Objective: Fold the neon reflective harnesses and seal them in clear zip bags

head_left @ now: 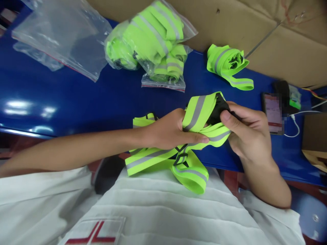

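A neon-yellow reflective strap (pixel 150 157) with grey stripes and black buckles is gathered between my two hands, at the front edge of the blue table. My left hand (pixel 176 131) is closed around its folded layers, thumb on top. On the right, my right hand (pixel 245 131) pinches a black part (pixel 217 109) of the strap between thumb and fingers. Loops of the strap hang below my left hand, over the table edge and against the white shirt. Part of the folded bundle is hidden by my fingers.
Behind lie bagged neon straps (pixel 153 34), a loose rolled strap (pixel 224 61) and clear plastic bags (pixel 63 37) on the blue table (pixel 84 102). A phone (pixel 273 112) with a white cable is at the right. Cardboard boxes (pixel 288 51) stand along the back.
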Action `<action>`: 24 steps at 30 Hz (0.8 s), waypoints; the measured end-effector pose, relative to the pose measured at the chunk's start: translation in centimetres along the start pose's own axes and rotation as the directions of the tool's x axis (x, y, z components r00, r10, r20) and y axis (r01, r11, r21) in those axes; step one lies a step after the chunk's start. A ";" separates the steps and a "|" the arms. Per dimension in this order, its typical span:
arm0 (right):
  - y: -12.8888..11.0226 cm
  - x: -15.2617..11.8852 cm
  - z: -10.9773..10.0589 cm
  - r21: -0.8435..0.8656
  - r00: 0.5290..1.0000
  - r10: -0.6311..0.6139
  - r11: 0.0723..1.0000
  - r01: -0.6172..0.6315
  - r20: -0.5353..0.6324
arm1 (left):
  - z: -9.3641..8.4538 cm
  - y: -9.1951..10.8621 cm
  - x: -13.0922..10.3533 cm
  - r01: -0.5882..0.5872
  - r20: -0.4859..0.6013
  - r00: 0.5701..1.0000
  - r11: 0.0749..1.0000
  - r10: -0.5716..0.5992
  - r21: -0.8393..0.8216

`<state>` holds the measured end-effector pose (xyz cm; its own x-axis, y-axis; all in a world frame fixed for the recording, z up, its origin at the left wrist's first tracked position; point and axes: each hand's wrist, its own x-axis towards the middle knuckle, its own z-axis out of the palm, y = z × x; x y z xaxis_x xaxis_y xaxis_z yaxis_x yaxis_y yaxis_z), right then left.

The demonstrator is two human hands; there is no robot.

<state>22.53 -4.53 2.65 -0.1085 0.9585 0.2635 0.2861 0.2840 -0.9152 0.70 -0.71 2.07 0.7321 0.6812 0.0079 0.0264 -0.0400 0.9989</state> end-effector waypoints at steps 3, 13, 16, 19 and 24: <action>0.1 0.1 0.0 0.022 0.999 0.032 0.999 -0.031 -0.013 | -0.3 -0.1 0.2 0.013 0.050 0.999 0.999 -0.015 0.031; -0.8 0.3 0.7 0.145 0.994 0.047 0.989 -0.032 -0.097 | -0.7 0.3 0.2 0.063 0.031 0.997 0.992 -0.067 0.111; -0.1 0.9 0.2 0.236 0.973 0.209 0.945 -0.228 0.102 | -0.7 0.6 0.1 0.034 0.045 0.998 0.992 -0.040 0.120; -0.5 0.8 -0.2 0.008 0.996 0.068 0.998 -0.068 0.053 | -1.0 0.5 0.3 0.049 0.058 0.997 0.992 -0.057 0.117; -2.8 -1.6 -0.7 -0.600 0.841 -0.538 0.652 0.463 0.064 | -1.0 -0.1 0.4 0.081 0.098 0.991 0.992 -0.091 0.097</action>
<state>22.58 -6.82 5.01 -0.3063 0.6516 0.6939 0.7077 0.6434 -0.2918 0.27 0.30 1.98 0.7899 0.6069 -0.0873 0.1517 -0.0555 0.9869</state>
